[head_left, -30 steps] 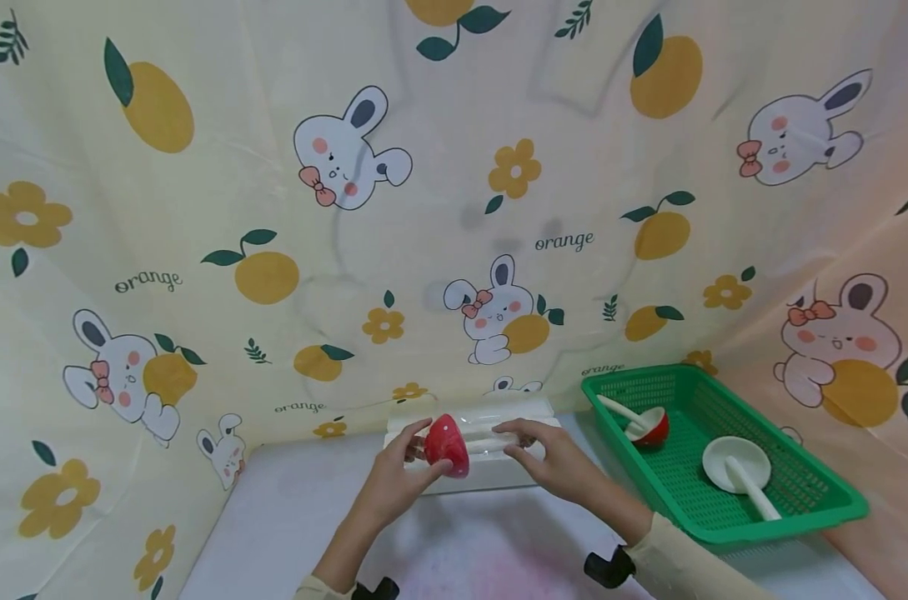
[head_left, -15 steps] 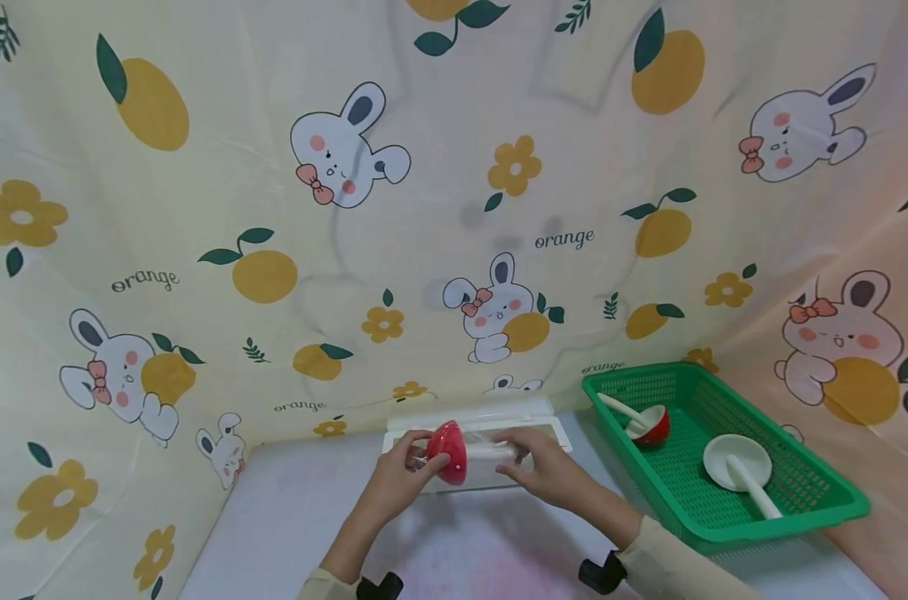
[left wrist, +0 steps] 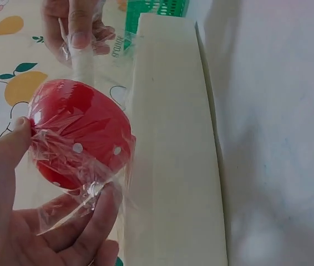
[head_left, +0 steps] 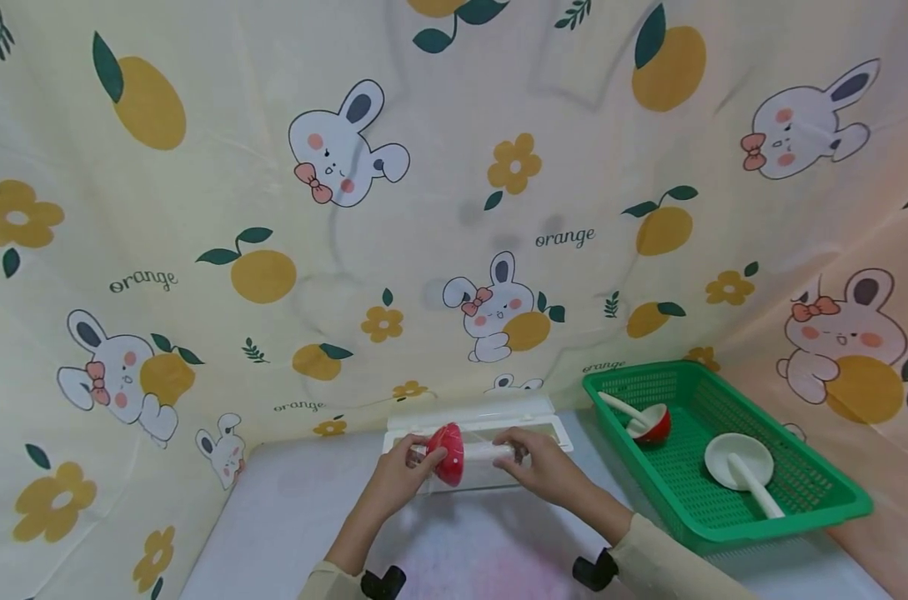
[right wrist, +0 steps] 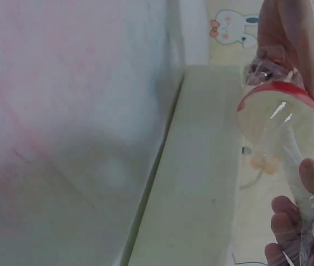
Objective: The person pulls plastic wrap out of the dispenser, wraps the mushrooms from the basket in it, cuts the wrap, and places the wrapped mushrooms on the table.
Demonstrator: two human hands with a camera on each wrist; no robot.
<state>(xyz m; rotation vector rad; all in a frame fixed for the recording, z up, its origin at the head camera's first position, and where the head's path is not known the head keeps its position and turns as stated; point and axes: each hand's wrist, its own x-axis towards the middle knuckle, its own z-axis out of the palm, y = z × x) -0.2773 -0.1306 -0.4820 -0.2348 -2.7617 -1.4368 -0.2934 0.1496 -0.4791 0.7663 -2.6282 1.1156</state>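
Between both hands, level over a long white box [left wrist: 171,144], is a ladle [head_left: 448,455] with a red, white-dotted bowl and a white handle. Clear plastic film [left wrist: 51,213] wraps it, bunched and wrinkled at both ends. My left hand [head_left: 395,482] holds the bowl end, thumb on the red side and fingers behind it in the film. On the other side, my right hand [head_left: 547,471] pinches the wrapped end of the handle between thumb and fingers. Part of the ladle's white bowl interior [right wrist: 271,122] shows through the film in the right wrist view.
The white box has its lid [head_left: 476,407] raised at the back of the table. To the right stands a green basket [head_left: 791,533] with two similar ladles in it, one red-bottomed [head_left: 654,427], one face-up white [head_left: 731,467]. A patterned cloth [head_left: 423,208] hangs behind.
The red bowl has turned, so its dots now face differently and its tilt is more upright. My right hand's fingers have closed in on the wrapped handle end.
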